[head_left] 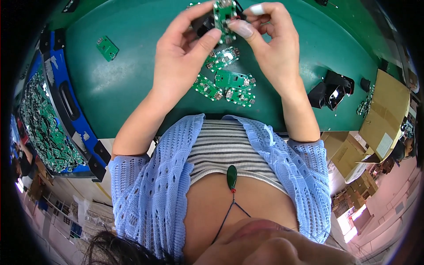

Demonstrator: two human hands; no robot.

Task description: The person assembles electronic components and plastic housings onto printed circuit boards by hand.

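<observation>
At the far middle of the table, my left hand [182, 48] grips a green circuit board [224, 12] between thumb and fingers, along with a black plastic part [204, 25] behind it. From the other side my right hand [276, 51] presses its thumb on the same board; its fingers curl at the back, and white wrapping covers one fingertip. Whether the right fingers also pinch a small piece or wire is too hidden to tell. Just below the hands lie several loose circuit boards [234, 79], some overlapping.
A single circuit board [107, 48] lies on the green table [132, 84] to the left. A blue-framed bin [73, 110] full of boards stands at the left edge. Black plastic housings [333, 90] sit on the right, near an open cardboard box [386, 115].
</observation>
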